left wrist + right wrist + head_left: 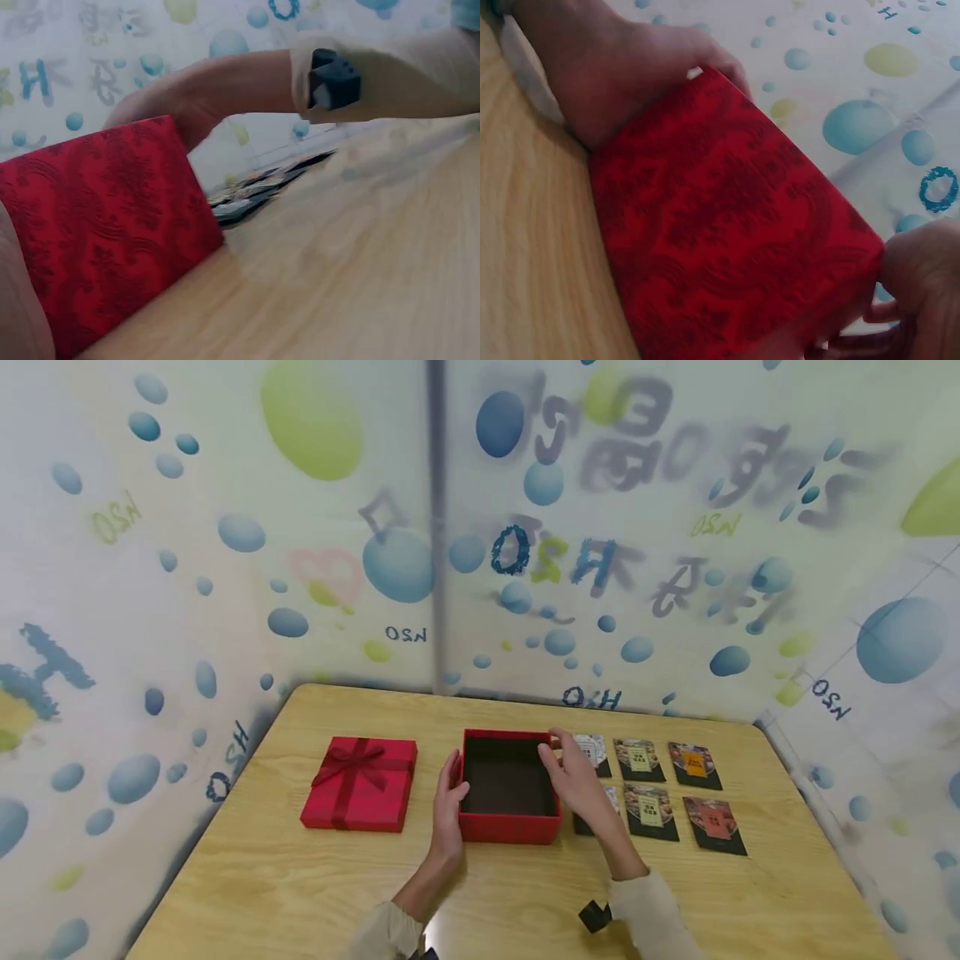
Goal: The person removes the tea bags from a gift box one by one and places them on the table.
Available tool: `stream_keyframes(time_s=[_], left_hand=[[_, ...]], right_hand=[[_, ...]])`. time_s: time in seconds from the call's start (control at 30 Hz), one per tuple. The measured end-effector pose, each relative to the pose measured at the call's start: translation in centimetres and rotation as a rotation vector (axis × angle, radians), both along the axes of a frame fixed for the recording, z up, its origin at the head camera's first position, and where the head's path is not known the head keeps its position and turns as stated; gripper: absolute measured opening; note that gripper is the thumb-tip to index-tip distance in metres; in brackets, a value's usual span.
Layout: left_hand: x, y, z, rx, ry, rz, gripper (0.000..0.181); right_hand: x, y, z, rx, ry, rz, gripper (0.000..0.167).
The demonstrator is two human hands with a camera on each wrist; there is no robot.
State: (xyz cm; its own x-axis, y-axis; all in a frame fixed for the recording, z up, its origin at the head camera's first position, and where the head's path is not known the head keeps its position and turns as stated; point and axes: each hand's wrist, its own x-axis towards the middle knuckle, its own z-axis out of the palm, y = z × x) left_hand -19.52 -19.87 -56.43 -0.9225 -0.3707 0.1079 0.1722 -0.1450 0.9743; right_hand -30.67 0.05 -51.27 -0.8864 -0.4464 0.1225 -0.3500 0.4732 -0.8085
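An open red box (510, 828) with a dark inside stands near the middle of the wooden table. Its outer wall (112, 225) shows an embossed pattern in both wrist views. My left hand (447, 810) holds the box's left side, thumb near the rim and fingers along the outside. On the opposite side, my right hand (576, 777) grips the right wall by its upper edge. The fingers (870, 341) of that hand curl against the box in the right wrist view. Left of the box lies a red lid (375, 806) with a dark red ribbon bow.
Several dark printed packets lie in two rows on the right, including one with an orange label (695, 765) and one with a reddish label (716, 825). My right forearm partly covers the nearest ones. Patterned walls (337, 527) rise behind the table (247, 868).
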Motion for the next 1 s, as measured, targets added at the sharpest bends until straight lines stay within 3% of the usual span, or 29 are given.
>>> stream_keyframes(time_s=[0.13, 0.2, 0.27, 0.33, 0.43, 0.5, 0.53, 0.6, 0.67, 0.83, 1.0], left_hand=[[-0.8, -0.7, 2.0, 0.005, -0.134, -0.052, 0.064], [-1.0, -1.2, 3.3, -0.101, -0.183, -0.079, 0.066], [-1.2, -1.9, 4.6, -0.314, -0.177, -0.081, 0.069], [-1.5, -2.4, 6.1, -0.623, -0.145, -0.037, 0.073], [-2.2, -2.9, 8.3, -1.104, -0.033, 0.138, 0.075], [-2.7, -2.9, 9.5, -1.308, 0.038, 0.254, 0.076], [-2.9, -2.9, 10.0, -1.368, 0.067, 0.3, 0.075], [-3.2, -2.6, 10.4, -1.421, 0.09, 0.357, 0.075], [-3.3, -2.3, 10.5, -1.423, 0.072, 0.378, 0.075], [-3.4, -2.0, 10.3, -1.382, 0.045, 0.396, 0.074], [-3.7, -2.1, 10.5, -1.365, 0.058, 0.392, 0.074]], right_hand=[[0.6, -0.3, -0.1, 0.048, -0.004, -0.019, 0.06], [0.8, -0.3, 0.1, 0.076, 0.059, -0.049, 0.059], [0.9, -0.3, 0.4, 0.15, 0.181, -0.084, 0.06], [1.1, -0.5, 0.8, 0.218, 0.32, -0.128, 0.062], [1.4, -1.0, 1.5, 0.296, 0.522, -0.183, 0.068], [1.6, -1.3, 2.0, 0.321, 0.604, -0.213, 0.072], [1.6, -1.5, 2.3, 0.339, 0.638, -0.227, 0.074], [1.7, -1.8, 2.8, 0.37, 0.679, -0.251, 0.078], [1.9, -2.0, 3.3, 0.393, 0.666, -0.262, 0.078], [2.4, -1.8, 3.7, 0.428, 0.592, -0.256, 0.078], [2.2, -1.4, 3.7, 0.42, 0.612, -0.262, 0.079]])
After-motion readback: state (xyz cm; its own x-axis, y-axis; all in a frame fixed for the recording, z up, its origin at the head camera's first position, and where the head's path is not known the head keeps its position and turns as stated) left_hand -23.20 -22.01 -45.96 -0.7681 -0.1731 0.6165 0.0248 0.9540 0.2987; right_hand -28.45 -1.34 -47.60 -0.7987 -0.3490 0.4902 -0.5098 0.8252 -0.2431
